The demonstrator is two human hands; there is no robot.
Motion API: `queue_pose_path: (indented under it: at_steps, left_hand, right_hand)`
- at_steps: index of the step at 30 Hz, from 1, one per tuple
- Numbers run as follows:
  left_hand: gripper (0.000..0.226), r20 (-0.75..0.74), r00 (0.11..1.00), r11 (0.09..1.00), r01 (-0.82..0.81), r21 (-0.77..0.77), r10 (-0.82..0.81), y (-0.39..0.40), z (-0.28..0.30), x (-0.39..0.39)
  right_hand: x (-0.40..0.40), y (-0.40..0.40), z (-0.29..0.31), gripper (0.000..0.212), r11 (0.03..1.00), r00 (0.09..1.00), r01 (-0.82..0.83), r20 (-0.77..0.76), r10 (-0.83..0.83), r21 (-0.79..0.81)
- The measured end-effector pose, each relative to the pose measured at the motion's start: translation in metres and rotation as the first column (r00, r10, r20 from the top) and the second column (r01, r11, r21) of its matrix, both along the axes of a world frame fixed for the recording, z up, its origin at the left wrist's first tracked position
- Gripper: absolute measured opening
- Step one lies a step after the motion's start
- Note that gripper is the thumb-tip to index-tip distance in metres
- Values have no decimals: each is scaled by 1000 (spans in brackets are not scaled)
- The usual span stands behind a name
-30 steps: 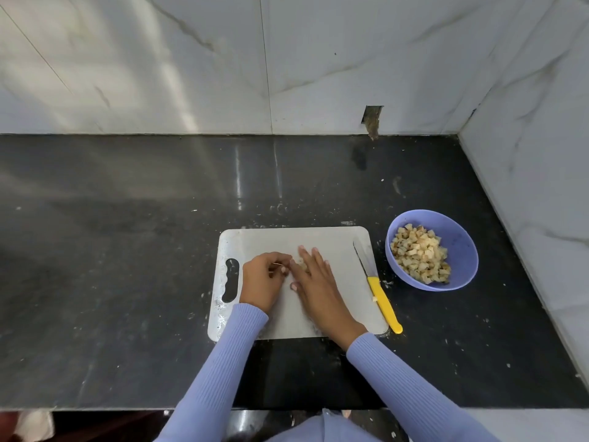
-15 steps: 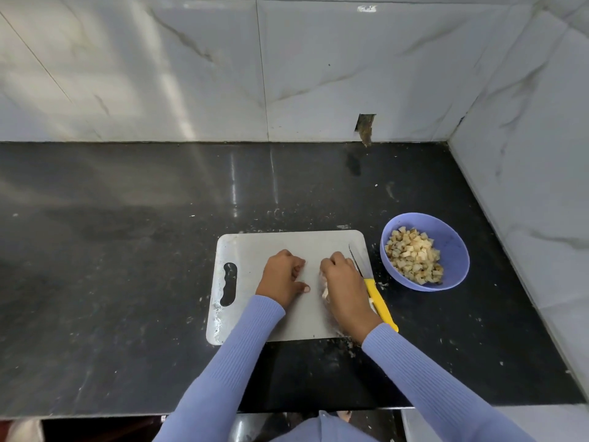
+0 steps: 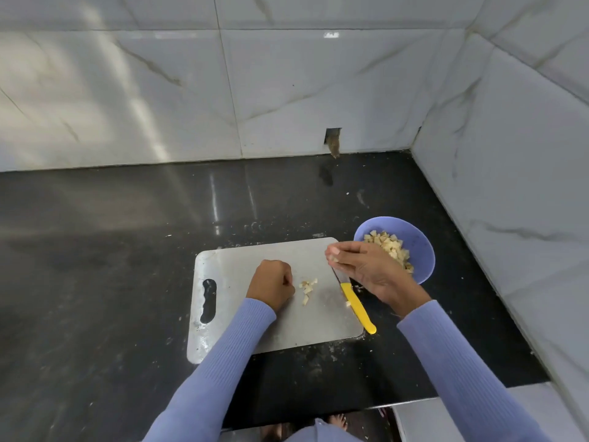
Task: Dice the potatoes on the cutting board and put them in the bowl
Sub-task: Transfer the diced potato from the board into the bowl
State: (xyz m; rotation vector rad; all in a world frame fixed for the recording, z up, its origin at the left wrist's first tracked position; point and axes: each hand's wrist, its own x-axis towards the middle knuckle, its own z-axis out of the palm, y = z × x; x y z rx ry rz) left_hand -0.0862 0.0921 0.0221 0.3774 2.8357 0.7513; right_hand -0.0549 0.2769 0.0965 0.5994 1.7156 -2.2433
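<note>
Head view: right hand (image 3: 366, 269) pinches potato dice above board (image 3: 255, 327) edge, beside bowl (image 3: 420, 247).
Left hand (image 3: 271, 287) rests fisted, fingers curled together, near loose dice (image 3: 307, 288); knife (image 3: 355, 303) lies flat.

Black glossy worktop (image 3: 111, 250), scattered pale crumbs near front edge. White marble-veined wall tiles (image 3: 159, 90) at far and right sides. Small rectangular hole (image 3: 333, 138) in far wall, low.

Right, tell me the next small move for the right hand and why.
Probably carry the right hand the rest of the way over the purple bowl and let go. It seems to hold potato pieces at its fingertips, lifted above the knife at the board's edge, short of the bowl's middle. More dice wait on the cutting board beside the left hand.
</note>
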Motion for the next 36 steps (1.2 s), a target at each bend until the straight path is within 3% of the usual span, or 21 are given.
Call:
queue_pose_path:
  at_steps: [2,3,5,6,10,14,16,18,23,27,32,34,36]
  left_hand:
    - [5,9,1000,999,-27,33,27,0,-2,-1]
    - [6,24,998,997,-51,62,49,-1,-2,-2]
    - [9,71,992,983,-117,140,108,-4,-1,-4]
    - [10,107,984,967,-164,193,146,-5,1,-4]
    - [12,356,897,773,-416,478,263,-7,18,-1]
    - [10,471,870,584,-461,668,147,7,50,-5]
    - [10,479,874,525,-446,725,82,26,67,-8]
    - [11,458,889,500,-395,771,-3,50,83,-11]
    - [14,356,922,567,-212,796,-155,114,83,-13]
    - [14,176,977,731,-30,682,-124,138,69,-10]
    - [17,-2,984,830,150,538,-177,147,62,-5]
    - [23,11,974,843,191,503,-227,145,61,-6]
    - [24,43,974,806,159,570,-223,138,62,-6]
  right_hand:
    - [0,24,8,10,995,998,62,12,-63,74]
    - [0,36,10,9,967,998,66,1,-69,247]
    - [-2,61,9,18,754,999,41,-10,-46,656]
    - [-3,69,7,25,664,999,32,-7,-40,747]
    - [-4,80,9,27,519,997,-27,-14,74,854]
    - [2,80,8,15,331,983,129,-164,78,935]
    - [8,79,6,6,366,968,222,-251,33,904]
    - [10,80,5,12,411,958,256,-287,16,875]
    - [9,92,5,26,446,977,175,-211,34,878]
    - [16,97,7,16,356,970,228,-244,-2,906]
    - [18,103,3,12,298,983,148,-174,64,943]
    - [21,102,2,18,302,988,78,-114,105,950]
    - [25,99,5,19,335,985,114,-151,86,935]
